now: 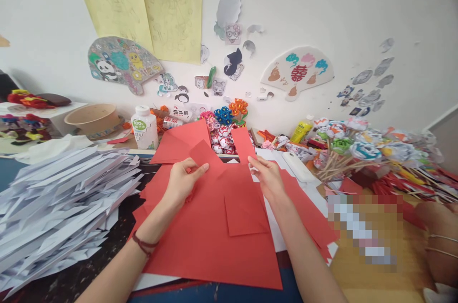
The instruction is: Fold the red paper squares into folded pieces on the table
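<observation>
My left hand [182, 182], with a dark red cord bracelet on its wrist, pinches a piece of red paper [204, 154] between thumb and fingers. Opposite it, my right hand [267, 178] grips a narrow red paper strip [242, 143] by its lower end, and the strip points up and away from me. Both hands are above large red paper sheets [211, 250] spread in front of me. A smaller rectangle of red paper [246, 212] lies on those sheets between my forearms. More red sheets [304, 212] lie under my right forearm, over white paper.
To the left is a tall heap of folded white paper strips [64, 212]. A white bottle [144, 127] stands behind the sheets, near bright craft flowers [239, 109]. Paper flowers on sticks [367, 148] pile up at right. Another person's arm [442, 245] is at the right edge.
</observation>
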A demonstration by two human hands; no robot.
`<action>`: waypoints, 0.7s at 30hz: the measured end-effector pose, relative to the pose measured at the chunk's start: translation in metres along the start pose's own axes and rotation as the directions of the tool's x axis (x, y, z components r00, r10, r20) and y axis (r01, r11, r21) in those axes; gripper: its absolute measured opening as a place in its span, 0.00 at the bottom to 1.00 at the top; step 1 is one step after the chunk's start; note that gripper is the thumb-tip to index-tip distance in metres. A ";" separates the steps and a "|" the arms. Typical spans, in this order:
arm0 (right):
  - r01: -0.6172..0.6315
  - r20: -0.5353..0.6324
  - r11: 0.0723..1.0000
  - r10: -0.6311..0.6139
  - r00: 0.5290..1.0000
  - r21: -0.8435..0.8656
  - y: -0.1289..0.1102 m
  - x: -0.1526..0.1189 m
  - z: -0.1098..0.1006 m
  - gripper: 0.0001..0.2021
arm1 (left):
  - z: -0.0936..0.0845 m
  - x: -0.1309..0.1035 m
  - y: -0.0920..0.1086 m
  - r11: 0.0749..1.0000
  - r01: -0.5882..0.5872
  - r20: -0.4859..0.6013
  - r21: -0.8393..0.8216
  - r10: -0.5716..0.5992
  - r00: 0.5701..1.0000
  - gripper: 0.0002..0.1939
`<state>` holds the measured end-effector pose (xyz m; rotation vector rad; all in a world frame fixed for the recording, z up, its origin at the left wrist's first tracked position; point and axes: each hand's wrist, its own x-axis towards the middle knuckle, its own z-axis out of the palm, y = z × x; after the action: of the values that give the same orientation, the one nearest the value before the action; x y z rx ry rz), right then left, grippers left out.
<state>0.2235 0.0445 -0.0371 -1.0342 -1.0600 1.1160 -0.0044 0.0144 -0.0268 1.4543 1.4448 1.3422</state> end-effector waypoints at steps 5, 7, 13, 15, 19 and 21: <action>0.018 0.114 0.992 -0.004 0.993 -0.123 -0.001 -0.004 0.004 0.15 | 0.002 -0.002 0.004 1.000 0.008 0.068 -0.021 -0.007 0.998 0.22; 0.035 0.241 0.986 0.005 0.970 -0.161 0.000 -0.009 0.011 0.16 | 0.006 -0.003 0.003 1.000 -0.011 0.129 0.019 0.009 0.992 0.23; 0.002 0.464 0.989 0.067 0.883 -0.146 0.006 -0.017 0.023 0.13 | 0.009 -0.001 -0.004 0.984 -0.080 0.131 0.159 0.059 0.990 0.24; 0.010 0.490 0.991 0.058 0.870 -0.136 0.006 -0.018 0.025 0.12 | 0.009 0.000 -0.006 0.974 -0.114 0.131 0.195 0.089 0.987 0.23; 0.030 0.559 0.987 0.065 0.827 -0.159 0.000 -0.020 0.024 0.14 | 0.008 0.002 -0.001 0.977 -0.152 0.132 0.148 0.133 0.982 0.20; 0.058 0.564 0.978 0.067 0.823 -0.201 -0.002 -0.018 0.019 0.16 | -0.002 0.005 0.007 0.985 -0.144 0.121 0.092 0.132 0.984 0.20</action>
<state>0.2030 0.0287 -0.0335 -0.8773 -1.6859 1.3830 -0.0049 0.0182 -0.0182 1.6960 1.3754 1.2608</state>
